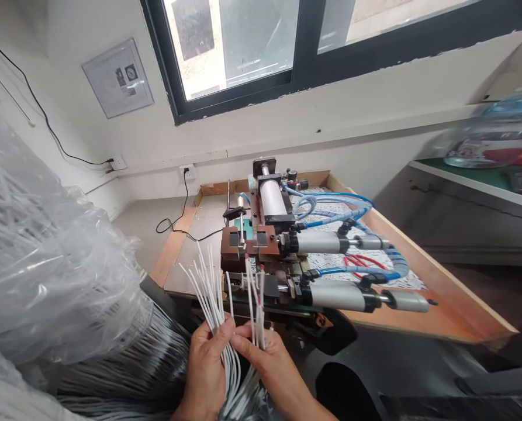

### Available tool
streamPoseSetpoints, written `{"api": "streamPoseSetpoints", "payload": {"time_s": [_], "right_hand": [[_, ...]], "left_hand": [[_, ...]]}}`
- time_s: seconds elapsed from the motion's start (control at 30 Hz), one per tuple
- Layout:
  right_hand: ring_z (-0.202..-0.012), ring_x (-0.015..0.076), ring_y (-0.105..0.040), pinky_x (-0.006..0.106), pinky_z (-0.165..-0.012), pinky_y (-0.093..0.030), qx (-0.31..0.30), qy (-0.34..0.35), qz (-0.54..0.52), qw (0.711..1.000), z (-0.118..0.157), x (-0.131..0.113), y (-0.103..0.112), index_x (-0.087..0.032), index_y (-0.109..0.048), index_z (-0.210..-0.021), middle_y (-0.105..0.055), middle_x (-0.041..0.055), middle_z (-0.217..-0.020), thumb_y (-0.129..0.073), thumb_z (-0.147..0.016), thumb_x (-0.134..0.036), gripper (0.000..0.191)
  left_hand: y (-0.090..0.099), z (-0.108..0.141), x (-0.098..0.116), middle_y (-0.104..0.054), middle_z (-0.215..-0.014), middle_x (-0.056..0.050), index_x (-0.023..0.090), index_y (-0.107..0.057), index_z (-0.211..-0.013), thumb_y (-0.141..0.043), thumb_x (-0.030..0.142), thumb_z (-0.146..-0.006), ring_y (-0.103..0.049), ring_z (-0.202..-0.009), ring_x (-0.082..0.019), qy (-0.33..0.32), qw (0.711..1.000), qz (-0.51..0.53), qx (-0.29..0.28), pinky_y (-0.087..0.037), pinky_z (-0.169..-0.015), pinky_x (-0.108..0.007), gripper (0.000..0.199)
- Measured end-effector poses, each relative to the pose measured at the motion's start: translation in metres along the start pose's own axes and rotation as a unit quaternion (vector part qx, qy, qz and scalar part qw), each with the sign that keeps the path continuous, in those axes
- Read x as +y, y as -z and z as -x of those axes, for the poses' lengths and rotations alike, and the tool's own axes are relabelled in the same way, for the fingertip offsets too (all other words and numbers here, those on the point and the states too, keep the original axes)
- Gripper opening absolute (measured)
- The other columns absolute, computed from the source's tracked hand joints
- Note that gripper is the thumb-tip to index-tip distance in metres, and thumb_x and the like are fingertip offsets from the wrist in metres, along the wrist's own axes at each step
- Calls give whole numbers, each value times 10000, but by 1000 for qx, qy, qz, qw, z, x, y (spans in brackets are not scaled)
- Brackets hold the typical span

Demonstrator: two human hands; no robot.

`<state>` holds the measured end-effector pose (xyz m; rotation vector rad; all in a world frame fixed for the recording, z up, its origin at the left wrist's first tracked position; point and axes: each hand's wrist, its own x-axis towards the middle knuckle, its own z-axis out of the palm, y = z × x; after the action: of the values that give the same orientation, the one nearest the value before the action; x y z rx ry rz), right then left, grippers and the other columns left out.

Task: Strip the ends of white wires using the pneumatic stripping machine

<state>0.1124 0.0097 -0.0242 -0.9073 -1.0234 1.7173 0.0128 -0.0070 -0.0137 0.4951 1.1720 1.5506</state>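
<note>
My left hand (210, 356) is closed around a fanned bundle of thin white cables (211, 292), their loose ends pointing up and away from me. Beside it, my right hand (267, 359) pinches a smaller group of white cables (257, 307); a few of these show reddish marks near their upper parts. The two hands touch or nearly touch at the fingertips. Below them the cables run down together toward my lap. Just beyond the cable ends stands a pneumatic machine (251, 242) with brown clamp blocks and silver cylinders.
Large plastic-wrapped bundles of grey cable (124, 345) fill the left side. A wooden-edged bench (440, 318) carries the machine and its blue air hoses (331, 222). At right is a green-topped shelf (475, 175) with a clear plastic bottle. A black power cord (186, 202) runs to a wall socket.
</note>
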Motion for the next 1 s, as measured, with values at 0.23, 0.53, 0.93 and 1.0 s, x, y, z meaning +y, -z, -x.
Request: {"api": "streamPoseSetpoints", "payload": {"time_s": [0.23, 0.53, 0.93, 1.0], "right_hand": [[-526, 136, -483, 254, -548, -364, 98, 2, -48, 994, -9, -5, 5, -142, -656, -613, -591, 10, -535, -665, -629, -354, 212], [-468, 95, -427, 218, -487, -317, 97, -35, -110, 989, -20, -10, 2, -124, -625, -527, -533, -19, -469, -672, -625, -295, 203], [-587, 145, -476, 260, -627, -360, 64, 11, -23, 998, -11, -3, 1, -154, -648, -627, -584, 0, -565, -652, -647, -363, 211], [-560, 136, -446, 248, -586, -344, 74, 22, -13, 997, -9, 1, 4, -154, -631, -624, -571, 3, -560, -616, -683, -375, 229]], "left_hand": [[0, -5, 8, -584, -540, -2, 126, -649, -662, -615, 261, -666, -534, -523, -116, 15, 1000, -2, 15, -435, -549, -247, 140], [-2, -9, 9, -569, -527, 18, 149, -611, -660, -639, 247, -648, -521, -500, -106, -24, 999, -11, 28, -447, -517, -240, 102], [-10, -7, 9, -664, -700, -28, 143, -675, -731, -642, 205, -645, -571, -720, -161, -42, 998, -36, -18, -416, -734, -272, 111], [-8, -8, 8, -654, -674, -17, 142, -672, -709, -658, 208, -627, -561, -650, -144, -30, 999, -29, 0, -427, -669, -260, 106]]}}
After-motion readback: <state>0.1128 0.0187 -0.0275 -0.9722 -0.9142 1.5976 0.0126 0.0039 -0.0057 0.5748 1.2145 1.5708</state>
